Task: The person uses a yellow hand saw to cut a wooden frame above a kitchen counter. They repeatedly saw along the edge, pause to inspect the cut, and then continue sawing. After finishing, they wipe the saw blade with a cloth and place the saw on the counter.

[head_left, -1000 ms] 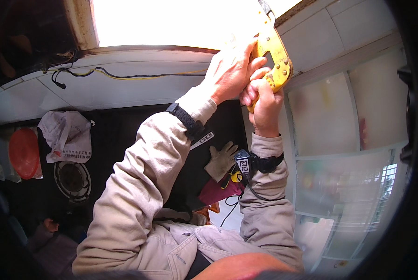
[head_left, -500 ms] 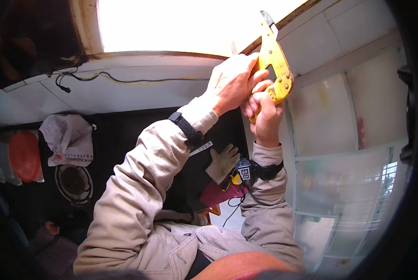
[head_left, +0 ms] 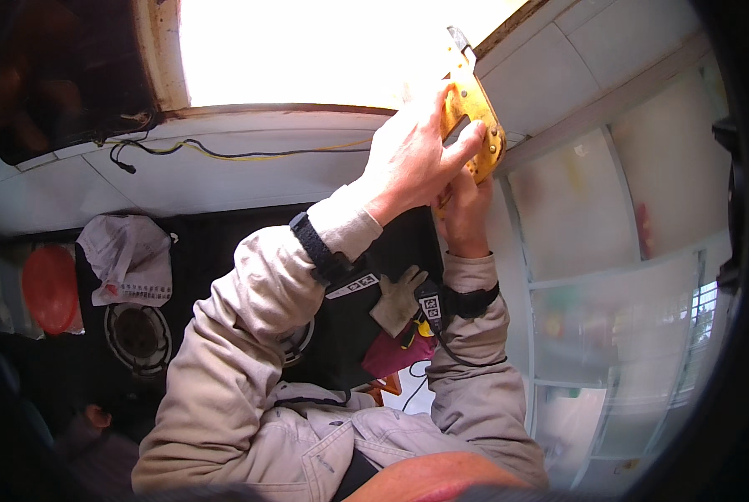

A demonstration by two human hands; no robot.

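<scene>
While the right hand [head_left: 465, 214] clasps its lower end, the yellow tool [head_left: 478, 104] slants upward, the left hand [head_left: 409, 157] clamped on its left side.

Reaches upward with both sleeved forearms [head_left: 261, 280], holding left hand [head_left: 412, 159], thumb outstretched, just above and partly over right hand [head_left: 466, 216].

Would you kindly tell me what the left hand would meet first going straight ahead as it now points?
The left hand touches the long, yellow metal tool, so that comes first; beyond, probably the bright white window; depth is unclear.
</scene>
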